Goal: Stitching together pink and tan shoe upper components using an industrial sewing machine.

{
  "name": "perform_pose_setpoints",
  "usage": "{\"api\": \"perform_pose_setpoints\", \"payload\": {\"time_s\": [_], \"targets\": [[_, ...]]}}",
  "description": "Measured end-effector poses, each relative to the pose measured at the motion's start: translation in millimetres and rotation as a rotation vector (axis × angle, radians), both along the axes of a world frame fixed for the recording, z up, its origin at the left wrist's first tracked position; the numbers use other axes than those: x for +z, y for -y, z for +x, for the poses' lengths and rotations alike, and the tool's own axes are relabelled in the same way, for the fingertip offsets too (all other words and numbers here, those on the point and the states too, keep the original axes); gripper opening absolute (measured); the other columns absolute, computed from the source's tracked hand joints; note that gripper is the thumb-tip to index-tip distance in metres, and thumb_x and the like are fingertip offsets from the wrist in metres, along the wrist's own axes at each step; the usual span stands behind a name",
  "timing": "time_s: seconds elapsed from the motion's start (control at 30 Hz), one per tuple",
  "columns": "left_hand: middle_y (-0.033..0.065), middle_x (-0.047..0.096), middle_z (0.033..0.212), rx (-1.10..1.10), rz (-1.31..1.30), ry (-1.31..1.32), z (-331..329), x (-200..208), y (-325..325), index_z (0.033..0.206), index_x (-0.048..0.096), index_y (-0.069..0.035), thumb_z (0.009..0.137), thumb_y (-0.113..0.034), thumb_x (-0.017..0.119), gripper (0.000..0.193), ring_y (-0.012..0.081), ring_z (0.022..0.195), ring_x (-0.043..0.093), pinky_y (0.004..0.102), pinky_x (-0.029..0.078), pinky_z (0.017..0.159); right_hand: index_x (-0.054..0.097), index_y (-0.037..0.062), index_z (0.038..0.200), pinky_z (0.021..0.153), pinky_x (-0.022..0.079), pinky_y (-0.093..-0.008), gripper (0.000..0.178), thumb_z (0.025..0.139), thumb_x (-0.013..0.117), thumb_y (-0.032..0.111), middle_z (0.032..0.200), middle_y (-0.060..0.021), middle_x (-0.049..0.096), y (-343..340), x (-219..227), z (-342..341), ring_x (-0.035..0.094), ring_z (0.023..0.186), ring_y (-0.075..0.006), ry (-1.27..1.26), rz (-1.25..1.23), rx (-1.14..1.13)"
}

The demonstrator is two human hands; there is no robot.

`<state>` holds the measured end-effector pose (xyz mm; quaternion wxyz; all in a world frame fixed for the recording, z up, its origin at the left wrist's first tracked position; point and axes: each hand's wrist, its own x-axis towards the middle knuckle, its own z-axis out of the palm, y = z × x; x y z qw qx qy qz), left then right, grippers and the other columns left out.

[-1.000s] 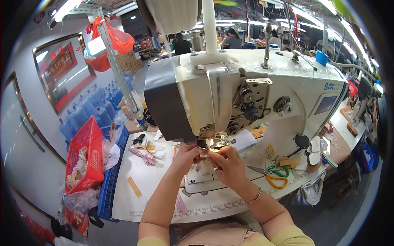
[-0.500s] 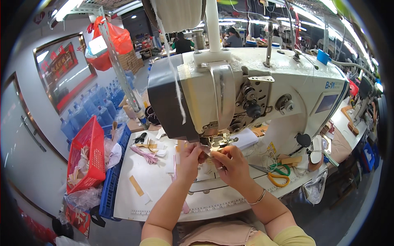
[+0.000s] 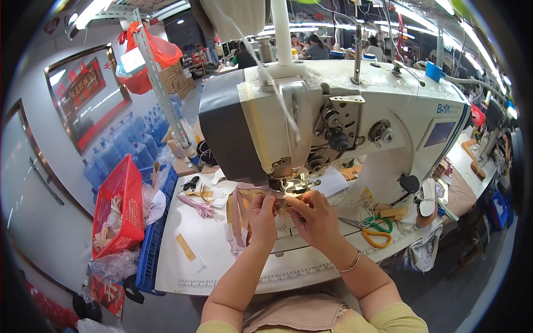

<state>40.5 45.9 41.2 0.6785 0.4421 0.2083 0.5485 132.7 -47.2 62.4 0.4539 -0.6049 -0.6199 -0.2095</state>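
A white sewing machine [image 3: 383,94] with a dark grey end cover stands before me, its needle area [image 3: 291,186] lit. Just in front of the presser foot, my left hand [image 3: 263,217] and my right hand [image 3: 312,217] are close together, fingers pinched. Between them is a small piece of material, mostly covered by the fingers, so its kind does not show. Pink and tan strips [image 3: 237,213] lie against the left side of my left hand; whether they join the pinched piece I cannot tell. A bracelet circles my right wrist.
Right of my hands lie scissors with green and orange handles [image 3: 377,238]. On the left are a bundle of pink cords [image 3: 197,206], black snips [image 3: 191,183] and a tan strip [image 3: 185,247]. A red basket [image 3: 119,205] and blue crate [image 3: 152,244] flank the table.
Pink and tan strips now show more fully left of my left hand. Both hands remain at the needle area, fingers slightly shifted. The hanging white strand has swung right.
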Motion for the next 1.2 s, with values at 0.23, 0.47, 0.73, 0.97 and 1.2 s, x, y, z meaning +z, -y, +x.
{"api": "perform_pose_setpoints", "payload": {"time_s": [0.23,0.47,0.73,0.97,1.2], "targets": [[-0.0044,0.044,0.058,0.094,-0.047,0.03,8,4,9,0.065,0.05,-0.006,0.082,-0.013,0.053,0.019,0.0022,0.052,0.035,0.0174,0.026,0.047,0.058,0.0156,0.098,0.055,0.044,-0.0313,0.031,0.069,0.065,0.009,0.077,-0.0043,0.043,-2,2,6,0.05,0.069,-0.0211,0.042,-0.022,-0.033],[-0.0018,0.05,0.061,0.004,0.021,-0.028,-11,-10,9,0.071,0.054,-0.005,0.08,-0.011,0.054,0.01,0.0038,0.052,0.039,0.0172,0.029,0.047,0.058,0.0146,0.096,0.055,0.043,-0.0318,0.03,0.068,0.064,0.007,0.077,-0.0039,0.044,-7,1,2,0.05,0.07,-0.0215,-0.001,-0.044,-0.061],[0.0042,0.057,0.084,0.211,1.059,-1.135,-130,-89,30,0.075,0.059,-0.009,0.069,-0.012,0.063,0.008,0.0243,0.08,0.054,0.0378,0.039,0.07,0.055,0.0013,0.1,0.048,0.042,-0.0269,0.026,0.077,0.06,0.011,0.076,-0.0082,0.059,-20,-45,-28,0.051,0.051,-0.0158,-0.552,-0.2,0.371],[0.0123,0.058,0.079,0.388,0.91,-1.249,-180,-89,-69,0.08,0.06,-0.004,0.073,-0.003,0.055,0.009,0.0313,0.077,0.054,0.0363,0.043,0.07,0.037,-0.0029,0.114,0.051,0.041,-0.0229,0.048,0.079,0.06,0.019,0.074,-0.0086,0.058,-63,-23,-60,0.053,0.061,-0.0092,-0.929,-0.299,0.567],[0.0074,0.06,0.083,0.079,0.571,-0.55,-64,44,-67,0.09,0.057,0.002,0.083,-0.017,0.051,0.021,0.0139,0.074,0.055,0.0266,0.043,0.068,0.028,0.0076,0.128,0.045,0.031,-0.0187,0.052,0.08,0.049,0.003,0.115,-0.0045,0.048,-15,-22,-28,0.046,0.058,-0.0069,-1.518,-0.323,1.234]]}}
